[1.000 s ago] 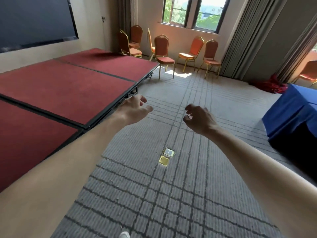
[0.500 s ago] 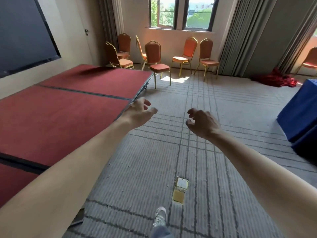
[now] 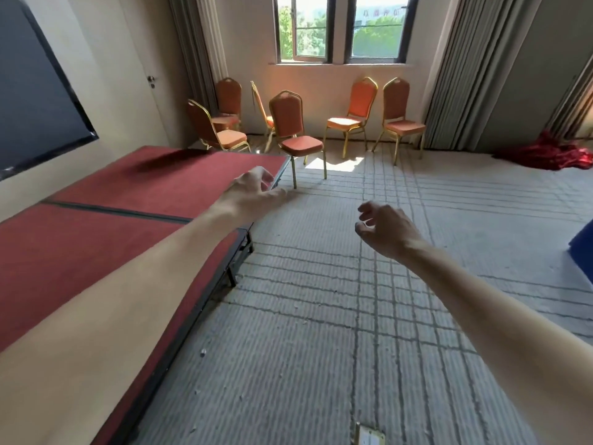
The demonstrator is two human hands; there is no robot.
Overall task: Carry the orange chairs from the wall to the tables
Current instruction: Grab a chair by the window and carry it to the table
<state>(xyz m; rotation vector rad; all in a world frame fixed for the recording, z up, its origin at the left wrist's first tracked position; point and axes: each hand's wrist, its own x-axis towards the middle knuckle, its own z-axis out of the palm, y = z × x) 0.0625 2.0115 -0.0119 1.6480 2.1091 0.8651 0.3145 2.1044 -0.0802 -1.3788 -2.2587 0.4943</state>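
Both arms reach forward; left hand (image 3: 253, 195) and right hand (image 3: 386, 231) hang loosely curled, empty, short of the orange chairs (image 3: 293, 130).

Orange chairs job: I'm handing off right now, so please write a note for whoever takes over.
Left hand and right hand: both out ahead, fingers loosely curled, holding nothing.
Six orange padded chairs with gold metal frames stand below the window; the nearest one sits off a corner of the red carpeted platform.
Done: no chair in hand.
Left: grip the nearest chair, carry it to the tables; only a blue corner shows at right.
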